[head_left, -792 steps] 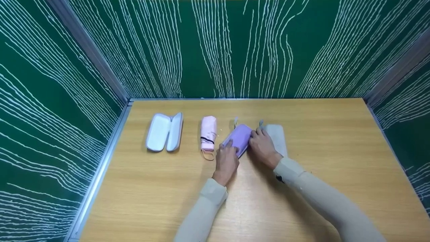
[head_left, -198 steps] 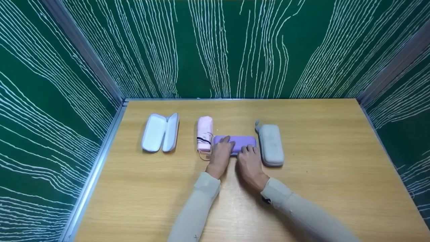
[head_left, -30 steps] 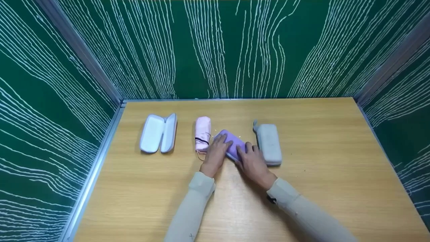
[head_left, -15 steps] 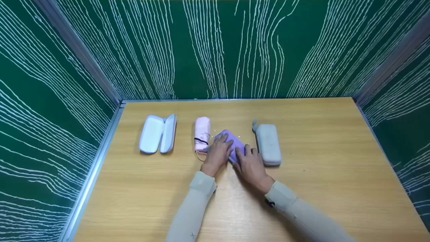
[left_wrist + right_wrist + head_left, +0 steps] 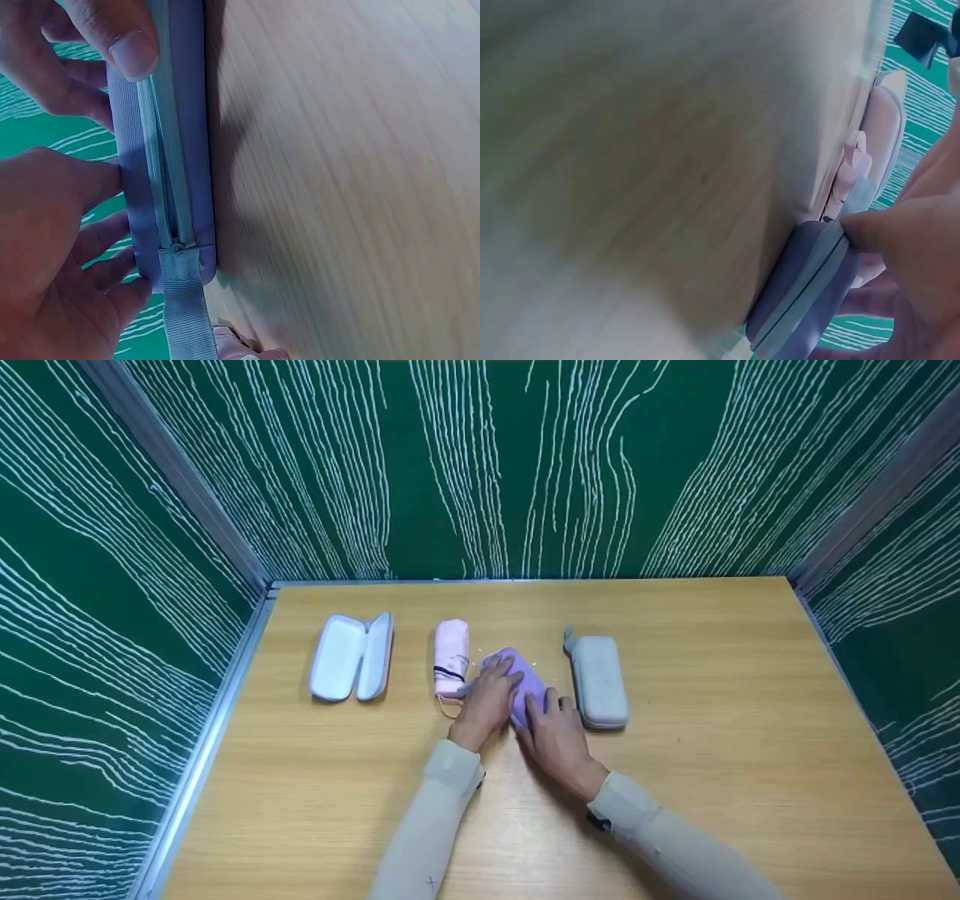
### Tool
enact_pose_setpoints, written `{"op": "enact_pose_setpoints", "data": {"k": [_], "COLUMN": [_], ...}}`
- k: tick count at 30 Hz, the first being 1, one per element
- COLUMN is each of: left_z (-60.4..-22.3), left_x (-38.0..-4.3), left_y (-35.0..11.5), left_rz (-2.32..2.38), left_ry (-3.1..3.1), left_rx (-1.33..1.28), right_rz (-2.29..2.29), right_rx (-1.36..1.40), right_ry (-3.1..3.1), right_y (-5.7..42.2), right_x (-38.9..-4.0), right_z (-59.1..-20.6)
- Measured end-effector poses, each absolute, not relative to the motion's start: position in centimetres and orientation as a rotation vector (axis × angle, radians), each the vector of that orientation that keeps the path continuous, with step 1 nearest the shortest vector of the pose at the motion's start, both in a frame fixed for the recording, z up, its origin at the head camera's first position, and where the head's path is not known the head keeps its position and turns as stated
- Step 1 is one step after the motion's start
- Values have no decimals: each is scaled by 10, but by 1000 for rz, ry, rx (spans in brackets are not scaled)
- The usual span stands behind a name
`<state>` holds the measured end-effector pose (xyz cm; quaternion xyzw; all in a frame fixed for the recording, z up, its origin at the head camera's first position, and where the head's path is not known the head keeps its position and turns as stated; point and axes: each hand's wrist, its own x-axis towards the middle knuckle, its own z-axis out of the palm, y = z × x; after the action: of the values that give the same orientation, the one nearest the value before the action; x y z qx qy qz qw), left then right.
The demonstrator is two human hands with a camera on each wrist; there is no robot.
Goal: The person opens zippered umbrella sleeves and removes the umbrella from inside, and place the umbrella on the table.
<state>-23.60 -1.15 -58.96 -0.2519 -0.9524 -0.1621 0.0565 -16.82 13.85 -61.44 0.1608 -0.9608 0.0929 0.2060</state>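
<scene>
Head cam: purple case [image 5: 531,684] lies slantwise on the table [image 5: 712,697], btwn pink umbrella [image 5: 451,646] & grey case [image 5: 600,682]; open white case [image 5: 335,660] further L. L wrist cam alone shows the zip slider [image 5: 177,245], by a strap [image 5: 186,307]. L hand [image 5: 486,697] holds on, fingers bent over top; R hand [image 5: 556,735] grips w/ thumb on zipped side. Forearms converge.

3 green white-lined walls [image 5: 540,472] around wooden table [image 5: 750,690].

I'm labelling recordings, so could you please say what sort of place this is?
Probably a work booth: white-lined green panels stand along three sides of a wood-grain table, with grey posts at the far corners.
</scene>
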Motion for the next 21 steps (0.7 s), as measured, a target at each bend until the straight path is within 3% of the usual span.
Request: {"op": "enact_pose_setpoints", "data": {"k": [21], "left_z": [-590], "left_x": [-242], "left_y": [-11], "left_rz": [-513], "left_ry": [-2952], "left_rx": [-858], "right_rz": [304], "right_rx": [366], "right_ry": [-2663], "right_y": [123], "right_x": [-159], "right_z": [-616]}}
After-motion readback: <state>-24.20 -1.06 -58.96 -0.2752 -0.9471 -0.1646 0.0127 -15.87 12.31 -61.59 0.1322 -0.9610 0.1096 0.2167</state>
